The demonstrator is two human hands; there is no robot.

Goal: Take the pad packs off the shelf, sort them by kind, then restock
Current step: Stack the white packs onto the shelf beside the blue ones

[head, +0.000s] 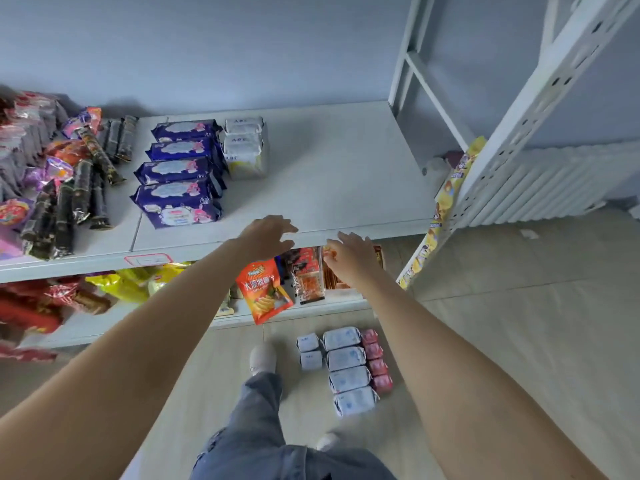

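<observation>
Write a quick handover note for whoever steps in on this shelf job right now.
Left hand: open, empty, at the shelf front edge.
Right hand: open, empty, just below that edge.
On the shelf: four purple packs in a row, white packs beside them.
On the floor, sorted in rows: small white packs, large white packs, red packs.
Done: sorting, part of the restocking.
Left: put the floor rows on the shelf.

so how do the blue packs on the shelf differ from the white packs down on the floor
The blue packs are dark blue with pink and white print; the floor's white packs are pale with faint blue marks. The blue packs sit on the top shelf, while the white packs lie on the floor beside small red packs. The blue ones look longer and flatter, the white ones plumper. Both form a neat row of four.
</observation>
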